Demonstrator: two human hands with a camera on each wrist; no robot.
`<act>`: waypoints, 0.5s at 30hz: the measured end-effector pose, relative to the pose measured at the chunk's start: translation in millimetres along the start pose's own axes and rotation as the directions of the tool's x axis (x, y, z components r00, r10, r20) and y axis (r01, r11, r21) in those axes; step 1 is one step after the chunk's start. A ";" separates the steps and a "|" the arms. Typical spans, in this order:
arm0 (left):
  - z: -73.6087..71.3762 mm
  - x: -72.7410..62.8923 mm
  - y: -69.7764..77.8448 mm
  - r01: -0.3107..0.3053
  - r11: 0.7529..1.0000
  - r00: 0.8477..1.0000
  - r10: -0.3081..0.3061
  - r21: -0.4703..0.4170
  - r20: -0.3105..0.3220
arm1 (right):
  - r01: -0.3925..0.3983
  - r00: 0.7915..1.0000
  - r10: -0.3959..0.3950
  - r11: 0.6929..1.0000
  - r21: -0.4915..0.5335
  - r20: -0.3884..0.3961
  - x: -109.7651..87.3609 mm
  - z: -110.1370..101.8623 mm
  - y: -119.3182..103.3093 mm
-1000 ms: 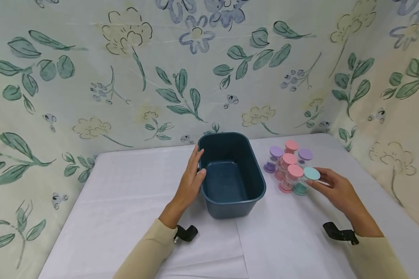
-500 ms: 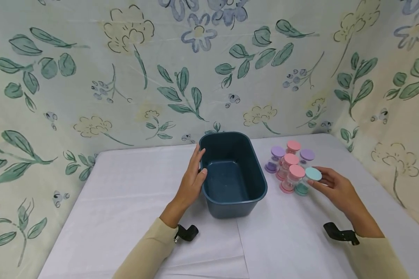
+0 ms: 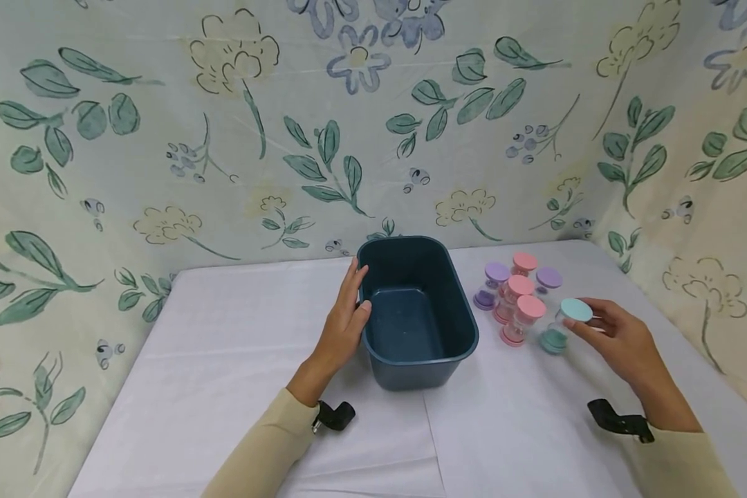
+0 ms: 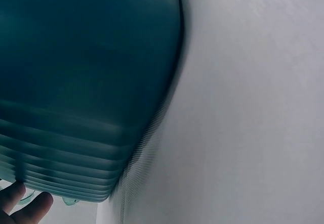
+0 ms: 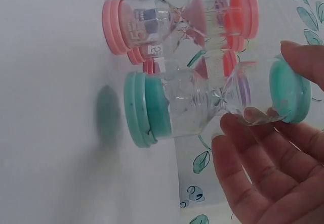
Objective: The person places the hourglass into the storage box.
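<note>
First, at the left of the head view, a beige sleeve [image 3: 261, 443] with a black wrist device [image 3: 336, 416] leads to the left hand [image 3: 337, 328], fingers extended and thumb apart, touching the side and rim of a dark blue bin [image 3: 418, 375]. The bin stands upright on a white cloth [image 3: 243, 373], before a hanging [image 3: 224, 173] printed with flowers and leaves. To its right, near but apart, stand a purple hourglass [image 3: 491, 287], three pink hourglasses [image 3: 520, 286] in a slanting row, and a second purple hourglass [image 3: 548, 278], partly hidden. Just beside this group is a teal hourglass [image 3: 562, 328], with teal sand in its lower bulb. Farthest right, the right hand [image 3: 622, 342] holds the teal piece by its upper end, thumb on the lid and fingers at the upper bulb; in the right wrist view, the base is raised, apart from its shadow on the cloth.
</note>
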State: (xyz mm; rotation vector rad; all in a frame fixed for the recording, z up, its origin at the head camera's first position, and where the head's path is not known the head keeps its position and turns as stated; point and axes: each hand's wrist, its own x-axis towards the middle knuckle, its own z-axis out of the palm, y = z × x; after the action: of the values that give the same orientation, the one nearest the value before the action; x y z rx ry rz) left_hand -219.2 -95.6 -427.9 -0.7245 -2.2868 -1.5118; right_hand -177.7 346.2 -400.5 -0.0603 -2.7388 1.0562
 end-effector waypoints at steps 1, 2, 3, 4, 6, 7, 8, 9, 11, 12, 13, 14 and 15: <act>0.2 -0.2 -0.1 0.000 1.000 1.000 0.000 0.006 0.000 | -0.006 1.000 0.006 1.000 -0.002 -0.005 -0.7 -2.1 -0.6; 0.3 -0.3 -0.2 0.000 1.000 1.000 0.000 0.011 0.001 | -0.009 1.000 0.009 1.000 0.000 -0.010 -1.3 -4.3 -1.4; 0.3 -0.4 -0.6 -0.001 1.000 1.000 0.001 0.016 0.001 | -0.010 1.000 0.010 1.000 -0.001 -0.015 -1.5 -6.8 -2.3; 0.1 -0.1 -0.7 -0.002 1.000 1.000 0.002 0.021 0.000 | -0.010 1.000 0.010 1.000 0.003 -0.022 -1.7 -9.5 -3.7; -0.6 0.9 -0.2 -0.005 0.999 1.000 0.005 0.033 -0.003 | 0.000 0.999 0.001 1.000 0.019 -0.039 -1.6 -14.9 -7.5; -0.9 1.5 0.2 -0.006 0.999 1.000 0.006 0.036 -0.004 | 0.004 0.999 -0.003 0.999 0.032 -0.047 -1.6 -17.6 -9.8; -1.2 2.1 0.3 -0.005 0.999 1.000 0.006 0.040 -0.004 | 0.006 0.998 -0.004 0.999 0.038 -0.056 -1.7 -20.0 -12.0; -1.4 2.6 0.3 -0.006 0.999 1.000 0.006 0.042 -0.004 | 0.006 0.998 -0.003 0.999 0.045 -0.064 -1.9 -22.2 -14.3; -1.7 2.8 0.9 -0.006 0.999 1.000 0.006 0.042 -0.002 | 0.006 0.997 -0.001 0.998 0.063 -0.078 -3.4 -25.8 -19.0; -1.6 2.5 0.9 -0.004 0.999 1.000 0.004 0.043 0.000 | 0.006 0.996 0.000 0.997 0.073 -0.084 -4.6 -27.4 -21.4; -1.6 1.9 0.8 -0.004 0.999 1.000 0.004 0.040 0.001 | 0.009 0.996 -0.002 0.997 0.082 -0.090 -5.9 -28.7 -24.1; -1.4 1.1 0.6 -0.001 0.999 1.000 0.001 0.042 0.002 | 0.014 0.996 -0.006 0.996 0.091 -0.093 -7.3 -29.8 -26.6; -1.2 0.2 0.4 0.002 0.999 1.000 -0.002 0.042 0.002 | 0.021 0.995 -0.011 0.994 0.104 -0.096 -8.7 -30.7 -28.9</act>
State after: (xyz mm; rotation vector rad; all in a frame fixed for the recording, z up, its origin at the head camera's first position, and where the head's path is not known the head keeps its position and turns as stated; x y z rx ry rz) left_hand -219.1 -96.5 -427.0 -0.7131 -2.3145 -1.4593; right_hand -161.8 344.0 -360.5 -0.0706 -2.5909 1.1601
